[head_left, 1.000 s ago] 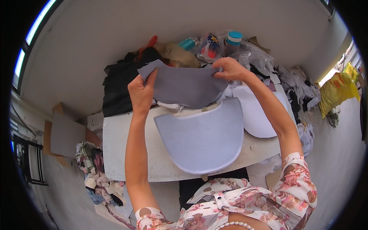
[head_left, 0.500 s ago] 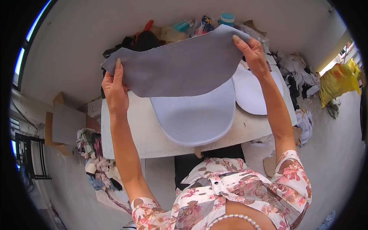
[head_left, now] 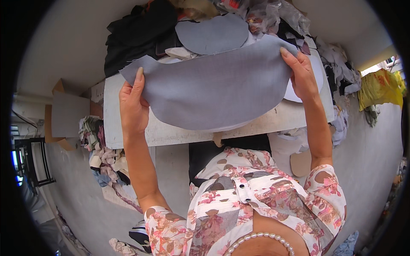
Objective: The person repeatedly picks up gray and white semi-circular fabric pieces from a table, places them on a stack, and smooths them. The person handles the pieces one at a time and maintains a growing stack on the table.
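Observation:
A wide grey cut fabric piece (head_left: 218, 89) with a curved lower edge is stretched between my hands above the white table (head_left: 171, 135). My left hand (head_left: 134, 102) pinches its left corner, thumb on top, where the edge looks frayed. Its right corner is gripped by my right hand (head_left: 301, 72), thumb also on top. Most of what lies on the table beneath the piece is hidden. A white rounded piece (head_left: 318, 74) shows partly behind my right hand. Beyond the held piece, another grey rounded fabric piece (head_left: 213, 34) lies on the pile at the back.
Black cloth (head_left: 141, 32) and clear plastic bags (head_left: 267, 17) are heaped along the table's far side. Fabric scraps (head_left: 113, 155) hang at the left; more scraps (head_left: 341, 68) lie at the right near a yellow bag (head_left: 380, 89). A cardboard box (head_left: 70, 113) stands at far left.
The view has shifted, showing more of the pile behind the table. The held fabric sits lower in the picture and now covers the pale curved piece on the table. Both hands keep their grip.

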The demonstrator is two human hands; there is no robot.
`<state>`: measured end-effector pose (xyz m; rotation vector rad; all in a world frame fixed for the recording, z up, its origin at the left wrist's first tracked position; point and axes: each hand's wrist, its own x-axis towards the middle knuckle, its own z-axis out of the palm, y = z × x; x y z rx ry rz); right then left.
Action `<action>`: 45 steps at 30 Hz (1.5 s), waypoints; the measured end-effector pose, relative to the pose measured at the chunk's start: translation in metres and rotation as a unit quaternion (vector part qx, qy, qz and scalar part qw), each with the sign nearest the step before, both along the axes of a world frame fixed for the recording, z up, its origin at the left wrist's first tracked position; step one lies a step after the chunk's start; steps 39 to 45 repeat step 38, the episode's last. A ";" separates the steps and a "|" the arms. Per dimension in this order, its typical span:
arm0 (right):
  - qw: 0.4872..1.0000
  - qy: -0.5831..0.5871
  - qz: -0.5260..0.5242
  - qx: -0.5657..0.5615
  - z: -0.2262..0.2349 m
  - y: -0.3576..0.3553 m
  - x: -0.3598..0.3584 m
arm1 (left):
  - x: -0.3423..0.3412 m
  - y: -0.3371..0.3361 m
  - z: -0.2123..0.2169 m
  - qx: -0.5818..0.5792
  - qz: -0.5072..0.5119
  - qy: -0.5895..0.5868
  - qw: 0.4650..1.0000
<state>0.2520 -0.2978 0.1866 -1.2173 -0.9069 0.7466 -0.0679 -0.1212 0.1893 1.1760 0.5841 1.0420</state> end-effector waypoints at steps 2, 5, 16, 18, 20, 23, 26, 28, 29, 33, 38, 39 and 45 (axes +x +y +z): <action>1.000 -0.006 0.004 -0.025 -0.012 0.006 0.005 | -0.001 0.008 -0.015 -0.020 -0.044 0.000 0.999; 0.998 -0.028 -0.007 -0.047 -0.022 0.015 0.003 | 0.012 0.017 -0.030 -0.060 -0.016 0.057 0.996; 0.922 -0.342 -0.151 -0.104 -0.066 0.041 0.010 | 0.044 0.031 -0.056 0.136 0.142 0.356 0.914; 0.908 -0.362 -0.162 -0.136 -0.068 0.044 0.012 | 0.045 0.032 -0.057 0.131 0.147 0.363 0.911; 0.895 -0.388 -0.169 -0.143 -0.071 0.046 0.012 | 0.047 0.033 -0.057 0.128 0.152 0.374 0.906; 0.872 -0.443 -0.178 -0.109 -0.073 0.046 0.012 | 0.045 0.040 -0.062 0.154 0.145 0.388 0.897; 0.841 -0.492 -0.177 -0.142 -0.063 0.047 0.009 | 0.046 0.039 -0.058 0.114 0.132 0.391 0.904; 0.816 -0.495 -0.155 -0.255 -0.044 0.042 0.006 | 0.043 0.037 -0.055 0.157 0.152 0.443 0.870; 0.801 -0.535 -0.184 -0.196 -0.044 0.042 0.007 | 0.042 0.035 -0.052 0.178 0.163 0.468 0.850; 0.758 -0.630 -0.155 -0.074 -0.046 0.039 0.001 | 0.048 0.010 -0.051 0.420 0.214 0.409 0.782; 0.764 -0.636 -0.026 -0.110 -0.050 0.043 -0.018 | 0.031 0.004 -0.058 0.394 0.090 0.353 0.844; 0.764 -0.636 -0.026 -0.110 -0.050 0.043 -0.018 | 0.031 0.004 -0.058 0.394 0.090 0.353 0.844; 0.764 -0.636 -0.026 -0.110 -0.050 0.043 -0.018 | 0.031 0.004 -0.058 0.394 0.090 0.353 0.844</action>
